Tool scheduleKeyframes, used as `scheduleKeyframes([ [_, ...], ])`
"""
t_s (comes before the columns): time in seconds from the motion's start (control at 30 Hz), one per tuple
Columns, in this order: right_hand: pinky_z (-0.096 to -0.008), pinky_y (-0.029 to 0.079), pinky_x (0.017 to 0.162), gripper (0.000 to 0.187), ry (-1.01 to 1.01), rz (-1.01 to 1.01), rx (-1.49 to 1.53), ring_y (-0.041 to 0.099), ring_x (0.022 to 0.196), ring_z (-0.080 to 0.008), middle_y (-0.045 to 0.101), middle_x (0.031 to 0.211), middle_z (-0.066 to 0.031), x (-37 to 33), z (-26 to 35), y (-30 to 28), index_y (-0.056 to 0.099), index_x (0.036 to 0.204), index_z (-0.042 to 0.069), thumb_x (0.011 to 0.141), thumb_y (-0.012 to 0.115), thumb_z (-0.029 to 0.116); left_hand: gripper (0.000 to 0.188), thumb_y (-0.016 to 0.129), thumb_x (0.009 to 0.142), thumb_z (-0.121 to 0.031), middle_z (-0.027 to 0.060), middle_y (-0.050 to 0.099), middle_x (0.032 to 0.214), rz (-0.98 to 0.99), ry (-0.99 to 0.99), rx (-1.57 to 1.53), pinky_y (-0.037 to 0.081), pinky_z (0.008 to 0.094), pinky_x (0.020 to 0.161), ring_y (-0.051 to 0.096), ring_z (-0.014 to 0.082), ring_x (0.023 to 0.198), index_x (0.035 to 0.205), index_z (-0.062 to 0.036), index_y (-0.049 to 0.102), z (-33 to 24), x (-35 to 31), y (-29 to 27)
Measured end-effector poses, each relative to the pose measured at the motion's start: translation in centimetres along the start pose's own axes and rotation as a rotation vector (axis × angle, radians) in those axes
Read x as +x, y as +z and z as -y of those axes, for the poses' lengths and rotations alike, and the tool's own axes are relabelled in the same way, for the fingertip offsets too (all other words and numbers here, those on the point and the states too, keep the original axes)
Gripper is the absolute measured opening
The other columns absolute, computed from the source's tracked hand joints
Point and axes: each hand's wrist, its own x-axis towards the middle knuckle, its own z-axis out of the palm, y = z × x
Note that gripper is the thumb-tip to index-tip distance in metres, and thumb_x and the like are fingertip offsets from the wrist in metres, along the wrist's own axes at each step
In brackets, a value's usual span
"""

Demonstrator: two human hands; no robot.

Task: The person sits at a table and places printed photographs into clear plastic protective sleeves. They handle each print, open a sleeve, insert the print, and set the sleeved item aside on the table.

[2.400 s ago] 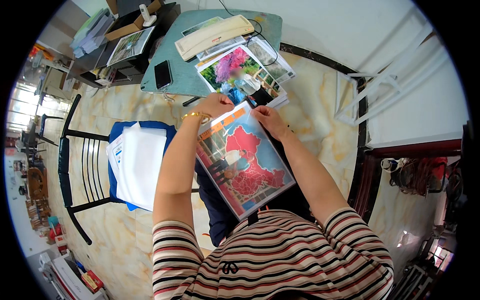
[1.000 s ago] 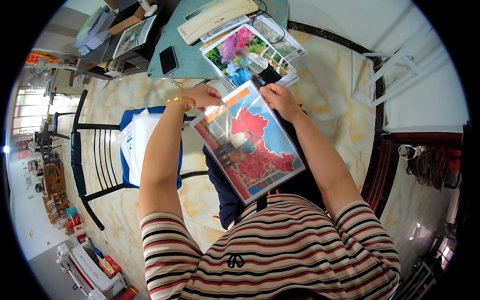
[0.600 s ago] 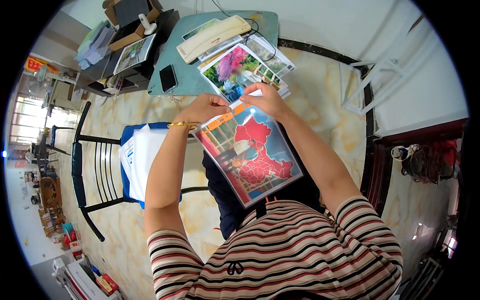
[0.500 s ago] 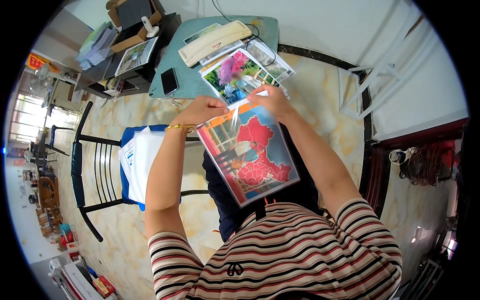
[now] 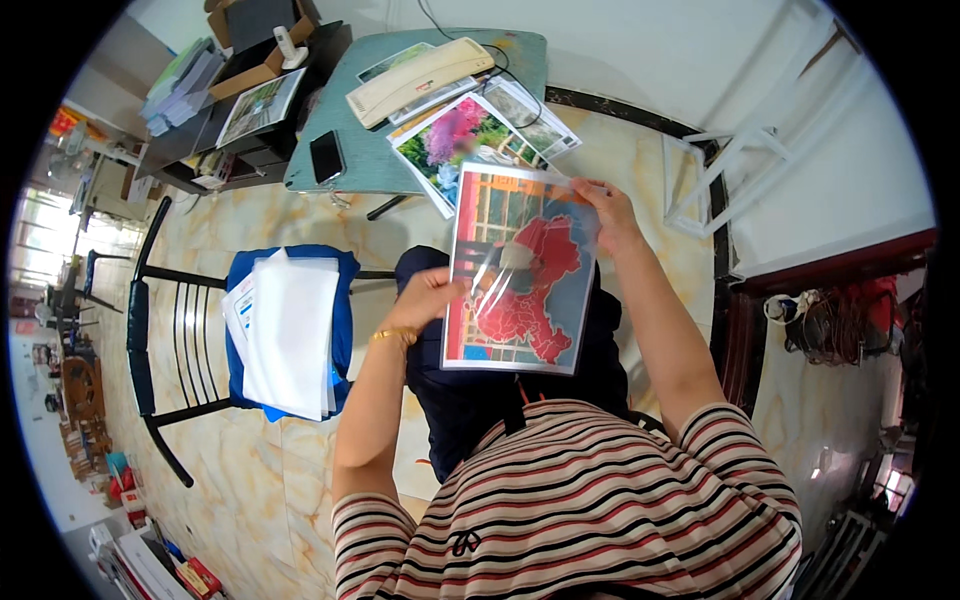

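Over my lap, a printed picture in a clear plastic pouch (image 5: 515, 285) stands nearly upright along its length, with a red map shape, orange strip and glare on its film. My left hand (image 5: 430, 297) pinches its left edge about halfway down. At the upper right corner, my right hand (image 5: 608, 215) grips the pouch between thumb and fingers. Just beyond it, glossy photo prints (image 5: 445, 140) with pink flowers overlap the table's near edge. A cream laminator (image 5: 425, 80) lies across the green table (image 5: 385, 165) behind those prints.
A dark phone (image 5: 326, 157) lies at the table's left. Left of my lap, a blue chair (image 5: 345, 290) bears white and translucent sheets (image 5: 290, 335). A dark cabinet (image 5: 180, 160) with papers and an open box stands far left; a white metal frame (image 5: 690, 190) leans right.
The pouch has turned from tilted to nearly upright and shifted right. My left hand has slid from its top edge down to the left side; my right hand has moved to the upper right corner.
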Motion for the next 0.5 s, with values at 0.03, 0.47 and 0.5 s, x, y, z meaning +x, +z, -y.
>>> scheduleKeyframes([
  [0.03,-0.0288,0.052,0.067,0.032,0.009,-0.018,0.015,0.063,0.079,-0.0162,0.064,0.085,-0.0085,0.1,0.6,-0.7,0.062,0.096,0.001,0.073,0.079,0.015,0.015,0.066,0.086,-0.015,-0.0003,0.066,0.087,0.039,0.003,-0.017,0.049,0.0196,0.062,0.06,0.0044,0.071,0.095,-0.0029,0.068,0.5,-1.0,1.3],
  [0.47,-0.0298,0.053,0.07,0.03,0.181,0.024,-0.083,0.063,0.083,-0.017,0.064,0.093,-0.0081,1.0,3.1,-6.5,0.055,0.105,0.002,0.083,0.069,0.016,0.018,0.056,0.092,-0.01,0.008,0.067,0.096,-0.226,0.074,-0.514,0.058,0.0245,0.066,0.067,0.0136,0.078,0.107,-0.0007,0.06,6.0,-1.9,7.1],
  [0.5,-0.0295,0.053,0.069,0.03,0.195,0.046,-0.139,0.063,0.084,-0.017,0.064,0.094,-0.0081,0.5,3.2,-5.9,0.054,0.106,0.002,0.084,0.068,0.015,0.018,0.056,0.092,-0.009,0.0079,0.067,0.096,-0.246,0.109,-0.548,0.058,0.0246,0.066,0.067,0.0136,0.078,0.107,-0.0011,0.06,5.8,-1.1,7.1],
])
